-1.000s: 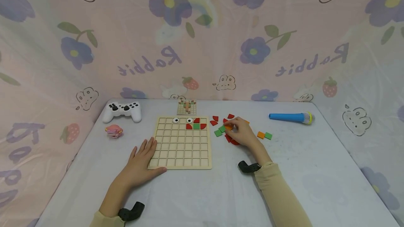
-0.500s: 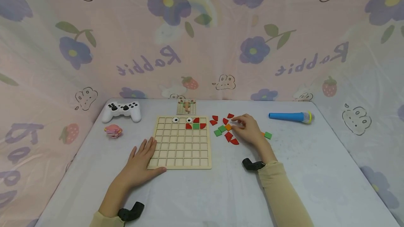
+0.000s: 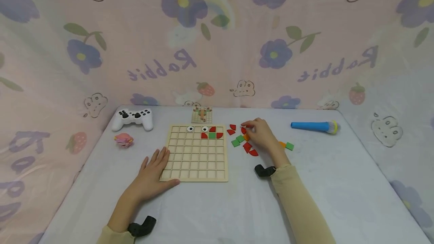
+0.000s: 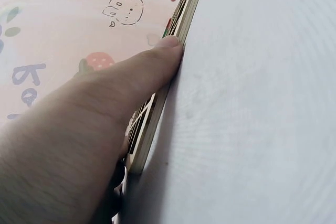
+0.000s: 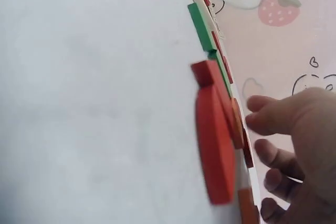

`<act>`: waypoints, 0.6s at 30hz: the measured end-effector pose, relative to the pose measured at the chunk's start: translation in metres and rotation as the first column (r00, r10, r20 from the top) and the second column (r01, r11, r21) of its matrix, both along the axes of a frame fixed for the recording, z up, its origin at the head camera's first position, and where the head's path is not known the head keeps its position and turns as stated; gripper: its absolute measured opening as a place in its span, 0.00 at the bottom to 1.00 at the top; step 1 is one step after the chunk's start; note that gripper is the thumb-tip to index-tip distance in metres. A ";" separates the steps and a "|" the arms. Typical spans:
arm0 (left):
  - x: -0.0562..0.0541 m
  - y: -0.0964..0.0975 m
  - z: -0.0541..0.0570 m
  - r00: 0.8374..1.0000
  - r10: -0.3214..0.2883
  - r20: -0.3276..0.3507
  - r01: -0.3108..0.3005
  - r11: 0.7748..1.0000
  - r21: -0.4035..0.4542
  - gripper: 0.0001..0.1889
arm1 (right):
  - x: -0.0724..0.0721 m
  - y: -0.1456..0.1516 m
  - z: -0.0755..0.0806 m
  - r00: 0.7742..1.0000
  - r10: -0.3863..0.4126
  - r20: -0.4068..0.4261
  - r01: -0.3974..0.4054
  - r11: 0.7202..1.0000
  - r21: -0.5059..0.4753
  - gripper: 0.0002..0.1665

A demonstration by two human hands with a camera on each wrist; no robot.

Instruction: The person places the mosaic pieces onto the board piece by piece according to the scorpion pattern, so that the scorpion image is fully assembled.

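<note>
My left hand [image 3: 150,178] lies spread at the near left corner of a wooden grid board [image 3: 193,158]. Its fingers rest over the left edge, and the thumb [image 4: 157,59] presses on the front rim in the left wrist view. Two eye pieces [image 3: 190,129], several red quarter-round pieces [image 3: 219,136] and a green square [image 3: 212,135] sit in the board's far rows. To the right, my right hand [image 3: 262,134] hovers over loose tiles, its fingertips right at a red piece [image 3: 243,131]. No tile shows between its loosely bent fingers in the right wrist view.
Loose red pieces [image 3: 253,153], green squares [image 3: 235,143] and an orange square [image 3: 246,137] lie between board and right hand. A pattern card [image 3: 202,115] stands behind the board. A white game controller [image 3: 132,119], pink toy [image 3: 123,140] and blue toy microphone [image 3: 312,126] lie farther out.
My right hand drew back right from the orange square, then moved left and away from me to the far red pieces. My left hand stays on the board.
</note>
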State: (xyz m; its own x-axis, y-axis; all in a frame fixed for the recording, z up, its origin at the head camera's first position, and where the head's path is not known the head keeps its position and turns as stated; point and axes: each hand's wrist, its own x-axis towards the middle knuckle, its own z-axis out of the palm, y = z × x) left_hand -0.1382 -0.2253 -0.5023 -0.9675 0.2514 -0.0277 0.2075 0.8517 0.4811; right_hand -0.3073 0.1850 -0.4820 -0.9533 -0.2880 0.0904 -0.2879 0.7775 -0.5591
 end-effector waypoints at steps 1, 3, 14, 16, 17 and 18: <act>0.000 0.000 0.000 1.000 0.000 0.001 0.000 1.000 0.002 0.61 | -0.002 -0.002 0.001 1.000 0.005 0.017 -0.005 1.000 0.012 0.20; -0.001 0.000 0.000 1.000 0.003 0.005 -0.003 1.000 0.005 0.61 | -0.005 -0.004 0.003 0.999 0.016 0.042 -0.017 0.999 0.032 0.21; -0.003 0.000 -0.003 1.000 0.010 -0.025 -0.010 1.000 -0.021 0.61 | -0.002 0.003 -0.005 0.996 -0.067 0.055 0.070 0.996 -0.063 0.19; -0.003 0.000 -0.004 1.000 0.011 -0.025 -0.012 1.000 -0.026 0.61 | -0.001 0.004 -0.008 0.995 -0.080 0.055 0.084 0.994 -0.075 0.19; -0.003 0.000 -0.004 1.000 0.012 -0.022 -0.012 1.000 -0.026 0.61 | -0.001 0.004 -0.010 0.995 -0.084 0.056 0.089 0.993 -0.077 0.19; -0.002 0.000 -0.004 1.000 0.011 -0.019 -0.011 1.000 -0.026 0.61 | 0.000 0.005 -0.012 0.994 -0.090 0.062 0.095 0.992 -0.083 0.19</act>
State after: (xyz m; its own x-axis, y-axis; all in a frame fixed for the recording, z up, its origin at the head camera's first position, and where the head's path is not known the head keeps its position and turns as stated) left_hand -0.1406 -0.2253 -0.5064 -0.9706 0.2401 -0.0157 0.2069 0.8662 0.4548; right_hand -0.3073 0.1896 -0.4935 -0.9799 -0.1920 0.0549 -0.1823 0.7481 -0.6381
